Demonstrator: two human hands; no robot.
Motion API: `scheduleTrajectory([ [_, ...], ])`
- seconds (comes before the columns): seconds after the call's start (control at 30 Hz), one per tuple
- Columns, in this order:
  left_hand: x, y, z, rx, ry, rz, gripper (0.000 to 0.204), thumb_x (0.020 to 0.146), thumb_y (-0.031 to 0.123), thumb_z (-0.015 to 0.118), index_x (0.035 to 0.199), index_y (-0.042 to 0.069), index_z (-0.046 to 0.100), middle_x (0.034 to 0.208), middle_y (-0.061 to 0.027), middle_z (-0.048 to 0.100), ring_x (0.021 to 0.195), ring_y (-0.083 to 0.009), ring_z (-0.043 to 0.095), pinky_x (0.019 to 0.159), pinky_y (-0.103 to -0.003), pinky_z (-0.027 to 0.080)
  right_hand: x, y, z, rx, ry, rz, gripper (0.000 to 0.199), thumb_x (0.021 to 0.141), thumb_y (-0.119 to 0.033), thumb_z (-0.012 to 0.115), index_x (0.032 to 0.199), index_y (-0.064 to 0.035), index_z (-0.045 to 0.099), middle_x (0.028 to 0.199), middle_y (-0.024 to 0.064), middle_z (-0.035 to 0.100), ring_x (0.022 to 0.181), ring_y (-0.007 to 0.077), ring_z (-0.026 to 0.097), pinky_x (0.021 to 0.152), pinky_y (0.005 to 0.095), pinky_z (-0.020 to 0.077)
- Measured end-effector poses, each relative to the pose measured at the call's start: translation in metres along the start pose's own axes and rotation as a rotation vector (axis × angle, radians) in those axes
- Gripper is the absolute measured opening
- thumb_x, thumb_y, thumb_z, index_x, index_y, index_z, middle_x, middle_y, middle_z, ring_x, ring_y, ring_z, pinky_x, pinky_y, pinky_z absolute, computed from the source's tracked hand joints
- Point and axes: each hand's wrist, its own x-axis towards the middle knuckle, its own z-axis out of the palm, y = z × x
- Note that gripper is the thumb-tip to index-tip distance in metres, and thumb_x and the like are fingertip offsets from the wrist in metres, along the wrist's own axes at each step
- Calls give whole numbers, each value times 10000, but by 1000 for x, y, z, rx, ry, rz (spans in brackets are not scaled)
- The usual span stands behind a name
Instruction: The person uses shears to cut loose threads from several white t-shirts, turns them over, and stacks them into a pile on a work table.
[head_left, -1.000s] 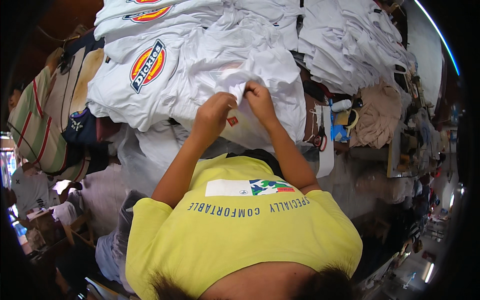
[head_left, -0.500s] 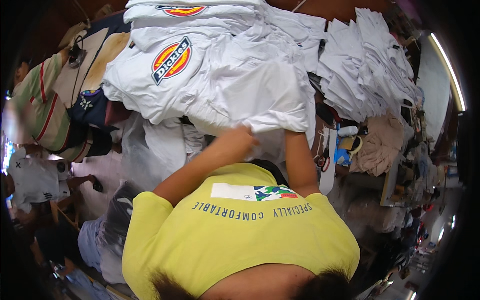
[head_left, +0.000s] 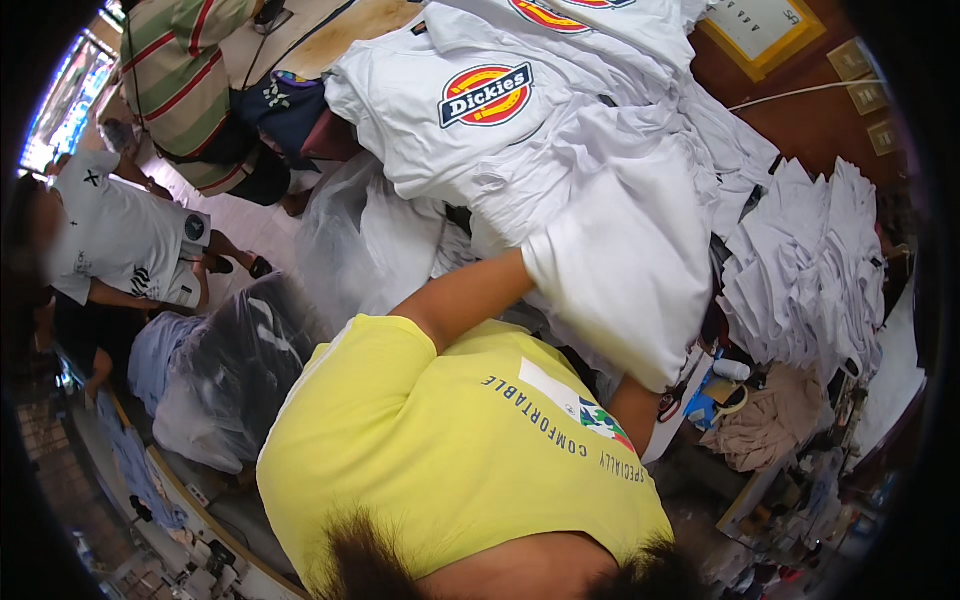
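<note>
A white T-shirt [head_left: 625, 265] is bunched and draped over both my arms in front of me. My left forearm [head_left: 465, 300] reaches into the cloth from the left, and the left hand is hidden inside it. On the other side my right forearm [head_left: 632, 412] goes up under the shirt's lower right edge, its hand covered too. The fingers of neither hand show. Just beyond lies a heap of white T-shirts [head_left: 400, 95], one with a red, yellow and dark blue printed emblem [head_left: 486, 96] facing up.
A stack of folded white garments [head_left: 800, 260] stands at the right, beside beige cloth [head_left: 770, 420], a tape roll [head_left: 733, 400] and scissors [head_left: 668, 404]. Clear plastic sheeting [head_left: 345, 230] hangs at the left. Two other people, one in a striped shirt [head_left: 185, 80], are at the left.
The view has turned, and my body leans right. My left hand, bare in front of the cloth before, is now inside the shirt. The draped shirt has come nearer and lower on the right.
</note>
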Motion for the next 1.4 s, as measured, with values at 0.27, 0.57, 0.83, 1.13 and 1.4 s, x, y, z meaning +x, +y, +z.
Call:
scheduleTrajectory([
  [0.27,-38,-32,3,-307,-118,-451,335,798,225,617,1053,16,556,875,-131,634,811,-294,598,763,-385,456,-34,13,-6,-144,-49,2,326,836,-187,534,1104,-1,520,1058,156,583,929,241,584,848,330,448],
  [0.57,29,-15,-75,-547,-13,-582,360,803,256,619,1067,21,548,880,-116,638,812,-283,603,754,-378,461,31,-55,-21,9,208,-117,335,849,-218,534,1107,-5,519,1064,152,582,924,237,586,847,336,451],
  [0.83,64,96,-82,-232,-570,-131,383,807,283,621,1080,26,541,885,-102,642,813,-273,607,745,-372,466,-37,-176,12,301,-544,-549,344,860,-246,534,1109,-8,519,1069,148,581,919,233,588,847,341,454],
  [1.13,71,96,-100,623,-1608,-657,415,833,355,591,1049,4,543,862,-100,643,791,-206,623,688,-317,481,-42,-113,-53,316,-1067,-159,357,873,-277,534,1112,-12,518,1076,144,580,914,228,590,847,347,457],
  [1.4,130,137,-236,237,-506,-321,344,814,324,606,867,-14,639,715,-71,612,669,-123,578,595,-238,452,-32,-112,-197,1415,-940,-808,257,889,-237,461,975,-18,565,927,126,599,726,180,607,666,351,516],
])
